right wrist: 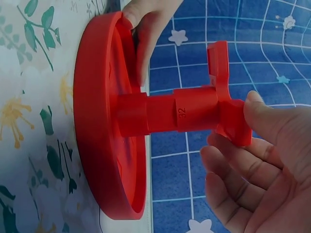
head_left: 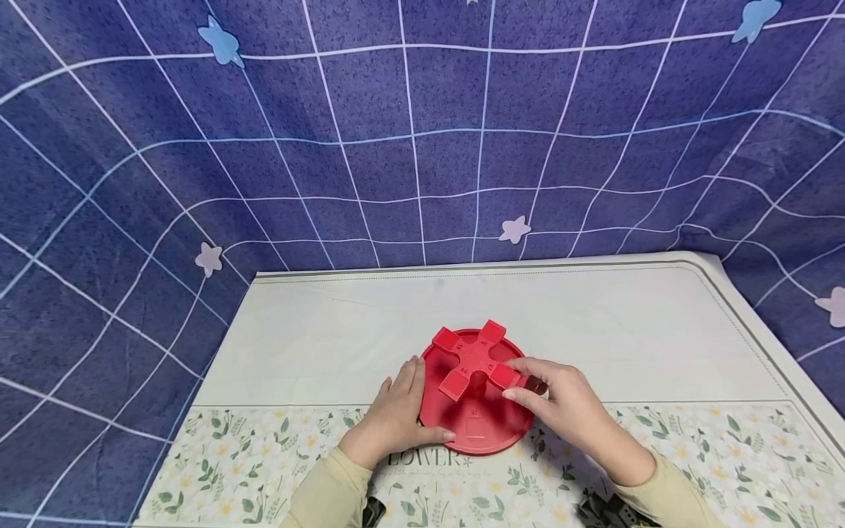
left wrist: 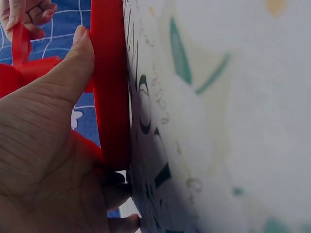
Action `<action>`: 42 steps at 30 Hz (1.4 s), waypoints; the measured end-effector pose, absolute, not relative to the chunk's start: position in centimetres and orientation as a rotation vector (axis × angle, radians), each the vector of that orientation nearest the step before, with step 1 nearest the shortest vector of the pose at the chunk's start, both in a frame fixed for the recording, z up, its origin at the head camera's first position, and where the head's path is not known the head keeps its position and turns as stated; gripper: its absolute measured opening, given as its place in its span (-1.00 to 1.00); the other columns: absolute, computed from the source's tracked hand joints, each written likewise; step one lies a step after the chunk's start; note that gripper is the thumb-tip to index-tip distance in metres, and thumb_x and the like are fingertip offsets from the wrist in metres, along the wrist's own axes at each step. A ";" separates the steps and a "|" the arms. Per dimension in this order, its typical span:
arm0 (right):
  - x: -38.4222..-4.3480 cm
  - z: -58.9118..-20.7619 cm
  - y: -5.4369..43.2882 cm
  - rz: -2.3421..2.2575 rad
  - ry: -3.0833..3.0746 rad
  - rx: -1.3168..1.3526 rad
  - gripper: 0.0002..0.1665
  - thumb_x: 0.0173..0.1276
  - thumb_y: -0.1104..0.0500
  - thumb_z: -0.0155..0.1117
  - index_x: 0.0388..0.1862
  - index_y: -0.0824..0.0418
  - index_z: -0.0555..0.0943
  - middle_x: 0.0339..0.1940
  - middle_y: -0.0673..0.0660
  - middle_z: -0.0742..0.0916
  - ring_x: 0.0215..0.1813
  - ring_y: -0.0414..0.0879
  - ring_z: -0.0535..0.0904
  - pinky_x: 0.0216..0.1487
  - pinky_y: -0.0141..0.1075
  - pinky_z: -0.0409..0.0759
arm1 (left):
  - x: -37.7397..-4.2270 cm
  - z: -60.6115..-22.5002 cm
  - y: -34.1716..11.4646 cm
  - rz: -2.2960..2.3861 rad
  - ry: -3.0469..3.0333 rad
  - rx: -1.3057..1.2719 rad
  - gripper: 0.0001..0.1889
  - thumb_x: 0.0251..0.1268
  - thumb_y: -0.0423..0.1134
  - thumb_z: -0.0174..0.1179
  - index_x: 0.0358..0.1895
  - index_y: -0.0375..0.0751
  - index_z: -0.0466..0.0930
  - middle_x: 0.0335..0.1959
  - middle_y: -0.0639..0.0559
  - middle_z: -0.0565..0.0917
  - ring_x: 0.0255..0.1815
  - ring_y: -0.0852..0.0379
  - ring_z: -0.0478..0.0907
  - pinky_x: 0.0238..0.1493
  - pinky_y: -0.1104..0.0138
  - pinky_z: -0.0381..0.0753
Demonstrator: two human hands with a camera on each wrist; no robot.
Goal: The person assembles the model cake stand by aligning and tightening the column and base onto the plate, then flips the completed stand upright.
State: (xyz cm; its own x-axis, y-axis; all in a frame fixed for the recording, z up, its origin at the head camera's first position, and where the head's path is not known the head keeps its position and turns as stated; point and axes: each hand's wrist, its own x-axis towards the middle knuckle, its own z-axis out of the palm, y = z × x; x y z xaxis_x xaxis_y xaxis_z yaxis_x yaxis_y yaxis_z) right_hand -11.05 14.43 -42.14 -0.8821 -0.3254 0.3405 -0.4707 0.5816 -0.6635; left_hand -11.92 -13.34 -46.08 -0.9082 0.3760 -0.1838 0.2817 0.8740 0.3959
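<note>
A round red base (head_left: 491, 434) with a raised rim lies on the table mat. From its middle rises a red post (right wrist: 163, 114), marked 32 on its side. A red four-armed cross piece (head_left: 472, 356) with upturned square ends tops the post. My left hand (head_left: 394, 416) grips the base at its left edge, thumb over the rim and fingers along the outer side. With thumb and fingers, my right hand (head_left: 562, 400) pinches the cross arm nearest to it. The other right fingers curl loosely below that arm in the right wrist view.
The mat (head_left: 317, 330) is plain white at the back, with a floral band (head_left: 700, 462) and printed lettering in front. A blue cloth (head_left: 449, 161) with a grid and stars hangs behind the table and at both sides. Dark wrist gear (head_left: 610, 510) shows at the bottom edge.
</note>
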 end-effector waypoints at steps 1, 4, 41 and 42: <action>-11.1 -42.1 14.4 1.185 -2.630 0.664 -0.57 0.09 0.11 0.54 -0.03 0.12 0.71 -0.41 -0.24 0.64 -0.43 -0.34 0.48 -0.46 -0.40 0.50 | -11.9 -46.1 -13.3 0.533 2.791 0.500 0.33 -0.10 0.43 0.33 0.54 -0.38 -0.17 0.57 -0.24 -0.06 0.57 -0.15 -0.15 0.45 -0.15 -0.05; -11.0 -42.1 14.4 1.205 -2.634 0.643 -0.58 0.08 0.09 0.55 -0.05 0.12 0.72 -0.41 -0.23 0.66 -0.45 -0.33 0.49 -0.49 -0.41 0.48 | -12.0 -46.1 -13.3 0.527 2.795 0.501 0.34 -0.10 0.44 0.32 0.54 -0.39 -0.17 0.57 -0.24 -0.06 0.57 -0.16 -0.15 0.45 -0.15 -0.05; -10.2 -42.5 13.6 1.172 -2.570 0.558 -0.62 0.05 0.12 0.57 -0.11 0.14 0.73 -0.45 -0.20 0.69 -0.54 -0.37 0.42 -0.56 -0.44 0.42 | -11.7 -45.9 -13.1 0.523 2.795 0.496 0.33 -0.08 0.40 0.34 0.53 -0.43 -0.17 0.56 -0.28 -0.06 0.56 -0.18 -0.14 0.45 -0.14 -0.03; -10.3 -42.5 13.6 1.169 -2.567 0.560 -0.62 0.05 0.11 0.57 -0.12 0.14 0.73 -0.45 -0.20 0.69 -0.54 -0.37 0.42 -0.56 -0.44 0.42 | -11.7 -45.9 -13.1 0.516 2.797 0.496 0.33 -0.08 0.41 0.34 0.53 -0.43 -0.17 0.56 -0.28 -0.06 0.56 -0.17 -0.14 0.45 -0.14 -0.03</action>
